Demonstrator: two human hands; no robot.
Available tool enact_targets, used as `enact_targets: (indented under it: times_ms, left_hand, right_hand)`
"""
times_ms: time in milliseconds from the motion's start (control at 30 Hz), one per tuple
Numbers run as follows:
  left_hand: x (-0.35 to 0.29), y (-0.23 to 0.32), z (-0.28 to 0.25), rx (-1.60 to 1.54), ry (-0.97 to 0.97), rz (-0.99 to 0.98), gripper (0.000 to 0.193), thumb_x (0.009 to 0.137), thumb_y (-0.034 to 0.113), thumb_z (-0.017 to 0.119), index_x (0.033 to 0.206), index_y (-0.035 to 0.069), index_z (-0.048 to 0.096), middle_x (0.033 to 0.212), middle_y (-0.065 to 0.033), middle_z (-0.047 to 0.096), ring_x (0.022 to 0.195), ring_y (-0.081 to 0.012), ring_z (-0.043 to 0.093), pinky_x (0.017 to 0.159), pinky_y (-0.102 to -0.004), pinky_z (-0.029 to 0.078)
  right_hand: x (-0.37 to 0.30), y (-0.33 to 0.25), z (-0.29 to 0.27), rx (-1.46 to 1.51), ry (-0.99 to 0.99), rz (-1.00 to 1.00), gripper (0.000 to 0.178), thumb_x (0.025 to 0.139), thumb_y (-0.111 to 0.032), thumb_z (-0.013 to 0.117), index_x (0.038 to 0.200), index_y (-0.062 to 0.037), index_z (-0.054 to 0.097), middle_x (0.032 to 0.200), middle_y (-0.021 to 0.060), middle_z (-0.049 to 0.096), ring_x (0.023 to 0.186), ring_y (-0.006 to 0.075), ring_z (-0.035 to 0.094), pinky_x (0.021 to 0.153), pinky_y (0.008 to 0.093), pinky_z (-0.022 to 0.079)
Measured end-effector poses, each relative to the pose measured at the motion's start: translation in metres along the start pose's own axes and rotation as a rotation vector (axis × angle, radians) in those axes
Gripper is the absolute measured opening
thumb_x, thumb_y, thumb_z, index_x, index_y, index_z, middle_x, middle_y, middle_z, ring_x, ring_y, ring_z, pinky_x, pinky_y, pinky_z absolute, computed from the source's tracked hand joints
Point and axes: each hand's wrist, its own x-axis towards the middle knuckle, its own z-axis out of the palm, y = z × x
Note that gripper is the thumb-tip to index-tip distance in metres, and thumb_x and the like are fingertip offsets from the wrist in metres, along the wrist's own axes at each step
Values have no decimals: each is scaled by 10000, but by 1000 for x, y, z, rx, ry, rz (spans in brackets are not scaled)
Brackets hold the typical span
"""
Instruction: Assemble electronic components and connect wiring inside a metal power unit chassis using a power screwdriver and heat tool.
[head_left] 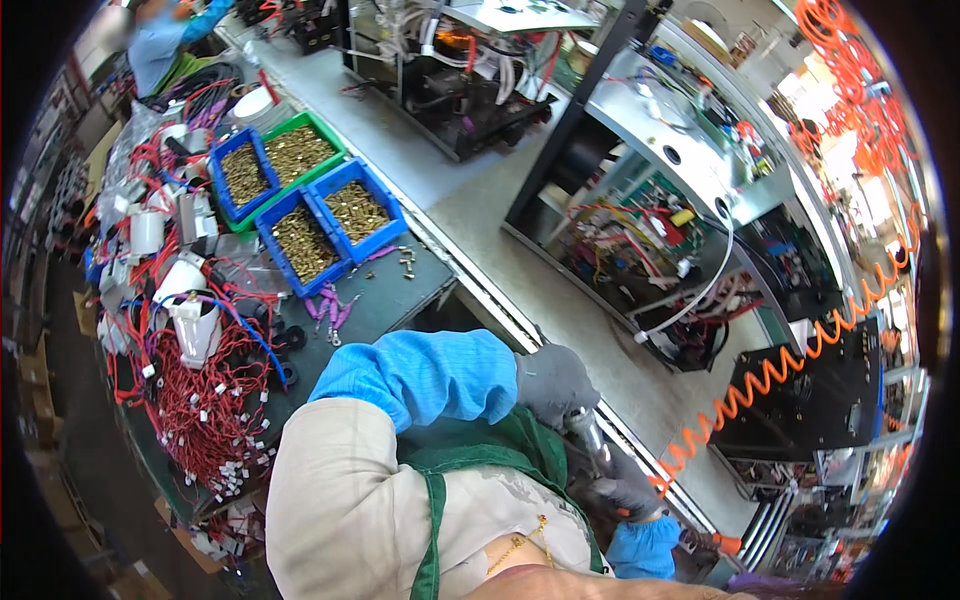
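Observation:
My left hand (556, 382), in a dark grey glove with a blue sleeve behind it, is closed around one end of a silver cylindrical air tool (592, 446). At the other end, my gloved right hand (630, 488) is wrapped round the same tool, low at the right. An orange coiled hose (700, 432) runs down to beside the right hand. The tool is held close to my green apron (535, 450), over the edge of the conveyor line. Its tip and the fingers' undersides are hidden.
At the left, a dark bench (395, 295) bears blue bins (345, 262) and a green bin (338, 150) of small brass parts. Red wire bundles (200, 410) with white connectors heap beside them. Open machine frames (640, 215) stand across the line. Another person (160, 50) works far left.

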Motion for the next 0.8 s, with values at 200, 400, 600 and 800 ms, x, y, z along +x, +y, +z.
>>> enact_targets:
  times_ms: [200, 400, 600, 800]
  left_hand:
    - [-48, -36, -20, 16, 224, 181, 399, 620, 306, 771, 944, 117, 635, 944, -104, 626, 914, -287, 609, 785, -425, 493]
    - [-231, -175, -106, 589, 904, -887, 298, 794, 93, 540, 1073, 112, 641, 874, -132, 664, 847, -312, 651, 779, -394, 521]
    - [-335, -259, -156, 576, 255, -1587, 238, 858, 142, 519, 992, 75, 704, 1064, -157, 671, 1004, -316, 647, 867, -420, 517]
    - [-338, -316, -154, 265, 321, -1567, 537, 839, 290, 630, 1284, 30, 482, 1221, -273, 562, 1136, -391, 558, 968, -456, 441]
  right_hand:
    - [70, 1, 49, 486, -258, 14, 1038, 634, -500, 751, 1447, -84, 257, 1035, 89, 565, 699, 169, 608, 549, 267, 539]
    - [75, 20, 50, 662, -152, -87, 994, 717, -411, 738, 1492, -218, 147, 937, 128, 597, 618, 222, 634, 522, 336, 568]
    - [62, 24, 54, 692, 18, -206, 897, 763, -429, 707, 1480, -210, 213, 856, 112, 613, 556, 193, 606, 473, 305, 539]
    - [58, 28, 61, 698, 72, -231, 962, 699, -394, 717, 1475, -174, 192, 1145, 66, 526, 713, 165, 624, 527, 301, 570]
